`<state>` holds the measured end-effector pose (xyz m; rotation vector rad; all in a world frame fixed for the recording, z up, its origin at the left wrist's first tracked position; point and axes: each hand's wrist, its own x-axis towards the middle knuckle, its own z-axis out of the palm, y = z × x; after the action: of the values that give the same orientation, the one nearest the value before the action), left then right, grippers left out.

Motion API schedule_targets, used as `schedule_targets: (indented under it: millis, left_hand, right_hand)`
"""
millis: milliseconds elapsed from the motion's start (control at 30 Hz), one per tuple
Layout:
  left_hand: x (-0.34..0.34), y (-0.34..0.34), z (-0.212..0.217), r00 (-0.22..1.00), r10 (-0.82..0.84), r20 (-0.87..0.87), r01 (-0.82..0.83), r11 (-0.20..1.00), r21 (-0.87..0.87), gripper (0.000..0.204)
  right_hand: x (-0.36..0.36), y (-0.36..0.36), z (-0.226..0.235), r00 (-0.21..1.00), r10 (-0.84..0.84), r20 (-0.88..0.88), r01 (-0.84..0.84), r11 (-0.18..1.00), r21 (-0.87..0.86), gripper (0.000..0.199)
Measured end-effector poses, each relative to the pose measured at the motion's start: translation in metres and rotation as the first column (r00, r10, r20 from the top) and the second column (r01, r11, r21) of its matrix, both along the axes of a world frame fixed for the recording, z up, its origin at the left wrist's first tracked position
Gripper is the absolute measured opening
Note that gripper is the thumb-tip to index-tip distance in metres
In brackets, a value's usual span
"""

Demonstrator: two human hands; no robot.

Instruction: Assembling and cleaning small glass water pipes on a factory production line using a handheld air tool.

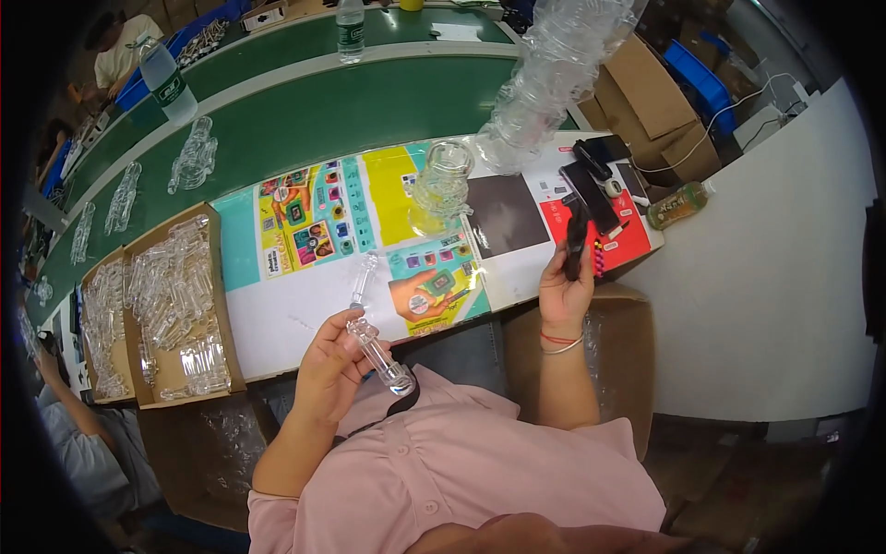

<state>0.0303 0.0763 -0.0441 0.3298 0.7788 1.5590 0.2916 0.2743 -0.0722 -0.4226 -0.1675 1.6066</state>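
The clear glass piece [374, 346] in the left hand [329, 365] looks rigid, smooth and breakable — a thing that would probably slip on bare skin and crack if knocked against the table [277, 309] edge. It seems light for its length. The safest hold is likely around the thick tubular body, not the thin stem, which looks like the weakest part. The left grip is closed around that body now, fingers wrapped from the 9 o'clock side, with the piece held just above the lap, at 6 o'clock from the coloured printed sheets [369, 226].

In looks it is a transparent cylinder with ringed bulges, its rounded end pointing toward 5 o'clock and a slim tube running up toward 12 o'clock.

The right hand [565, 291] is raised at 3 o'clock from the glass, its grip pinching a slim dark device [577, 242] upright; what exactly it is I cannot tell.

Around them:
- a squat clear glass jar [441, 185] stands on the sheets at 1 o'clock from the left hand;
- cardboard trays [166, 305] full of similar glass pieces sit at 9 o'clock;
- a stack of clear plastic packaging [554, 74] rises at 1 o'clock, further back;
- plastic bottles [169, 81] stand on the green conveyor belt [369, 111] beyond.
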Motion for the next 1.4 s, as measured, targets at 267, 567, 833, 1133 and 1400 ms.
schedule_targets:
  millis: [267,567,833,1133,1400]
  left_hand:
    - [0.006,0.016,-0.004,0.994,-0.037,0.1,0.038,0.999,-0.016,0.036]
    - [0.017,0.04,-0.001,0.996,-0.044,0.08,0.053,0.991,-0.12,0.029]
    - [0.027,0.065,-0.001,0.988,-0.141,0.069,0.151,0.977,-0.152,0.021]
    - [0.044,0.081,-0.001,0.968,-0.2,0.15,0.222,0.965,-0.141,0.019]
    - [0.047,0.096,-0.018,0.955,-0.26,-0.145,0.244,0.962,-0.118,0.028]
  right_hand:
    - [0.001,0.045,-0.023,0.917,0.002,0.399,-0.119,0.956,0.268,0.033]
    - [-0.003,0.097,-0.043,0.104,-0.277,0.955,-0.197,0.936,0.293,0.039]
    - [-0.001,0.086,-0.04,0.267,-0.326,0.907,-0.23,0.892,0.388,0.069]
    - [-0.035,-0.024,0.006,0.526,-0.403,0.749,-0.481,0.585,0.653,0.046]
    - [-0.062,-0.044,-0.016,0.658,0.156,0.737,-0.527,0.794,0.302,0.04]
